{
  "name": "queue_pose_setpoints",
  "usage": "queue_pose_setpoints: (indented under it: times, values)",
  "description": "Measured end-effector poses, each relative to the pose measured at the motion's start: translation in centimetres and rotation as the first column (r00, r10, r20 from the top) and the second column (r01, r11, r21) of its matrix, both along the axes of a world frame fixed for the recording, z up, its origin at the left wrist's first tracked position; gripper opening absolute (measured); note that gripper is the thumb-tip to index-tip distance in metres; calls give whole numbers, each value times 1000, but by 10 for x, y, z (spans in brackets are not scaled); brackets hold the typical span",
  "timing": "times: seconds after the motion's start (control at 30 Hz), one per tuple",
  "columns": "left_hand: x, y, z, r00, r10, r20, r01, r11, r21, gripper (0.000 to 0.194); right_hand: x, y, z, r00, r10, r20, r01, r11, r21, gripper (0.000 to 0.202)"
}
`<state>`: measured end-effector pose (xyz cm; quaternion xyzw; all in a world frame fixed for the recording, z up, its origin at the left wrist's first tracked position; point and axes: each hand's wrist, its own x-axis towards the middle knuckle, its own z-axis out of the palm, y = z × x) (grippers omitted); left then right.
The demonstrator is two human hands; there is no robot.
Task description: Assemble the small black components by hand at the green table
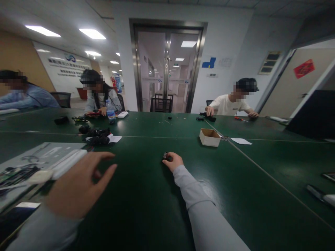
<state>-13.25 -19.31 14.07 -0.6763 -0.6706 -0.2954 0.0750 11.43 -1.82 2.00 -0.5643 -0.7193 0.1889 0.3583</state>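
My right hand reaches forward over the green table, with thumb and fingers closed on a small black object. That object has a lighter, silvery patch on top; its exact kind is too small to make out, and the fingers cover part of it. On the left, my left hand hovers near the camera, slightly blurred, its thumb and fingers apart and nothing between them. Beneath and beyond it lies a grey mat with a white case-like item and dark cables.
An open box stands right of centre, near white paper. Black gear and a water bottle are at left. Three people sit across the table, one holding a black item. A phone-like device lies far right.
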Motion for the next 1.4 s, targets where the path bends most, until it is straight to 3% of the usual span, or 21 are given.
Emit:
queue_pose_setpoints:
  times: [0.1, 0.2, 0.3, 0.4, 0.6, 0.67, 0.73, 0.8, 0.9, 1.03, 1.23, 1.4]
  values:
    - [53, 52, -5, 977, -197, -80, 188, 976, -109, 33, 0, 0, 0, 1000, 17, 15, -17, 1000, 25, 18]
    - [97, 99, -23, 953, -281, -109, 258, 947, -189, 42, 0, 1, -3, 999, 31, 25, -33, 995, 89, 16]
    - [120, 134, -49, 960, -277, -44, 263, 944, -200, 49, -1, 4, -5, 999, 43, 23, -46, 993, 111, 13]
    - [129, 154, -72, 946, -321, 49, 324, 919, -227, 37, -2, 5, -4, 998, 40, 55, -45, 994, 102, 12]
    - [126, 165, -102, 917, -314, 245, 351, 928, -127, 29, -4, 7, -1, 989, -6, 145, -5, 997, 78, 11]
    - [122, 169, -110, 863, -323, 388, 369, 928, -48, 26, -4, 8, -2, 994, -2, 109, -9, 995, 103, 12]
    - [117, 176, -118, 730, -323, 602, 386, 922, 26, 23, -6, 11, -3, 999, 3, 48, -10, 991, 135, 11]
    - [114, 185, -126, 534, -298, 791, 397, 915, 77, 23, -8, 13, -3, 999, 26, -41, -20, 989, 144, 13]
    - [109, 196, -135, 338, -299, 892, 392, 907, 156, 27, -12, 17, -5, 968, 53, -244, -43, 998, 49, 20]
    - [107, 203, -141, 289, -300, 909, 404, 899, 169, 29, -11, 22, -8, 872, 50, -488, -129, 983, -129, 24]
    - [108, 201, -139, 183, -248, 951, 416, 896, 153, 31, -2, 25, -7, 690, 41, -723, -210, 967, -145, 25]
    - [108, 203, -137, 191, -224, 956, 412, 902, 129, 31, -1, 26, -8, 614, -21, -789, -164, 974, -154, 27]
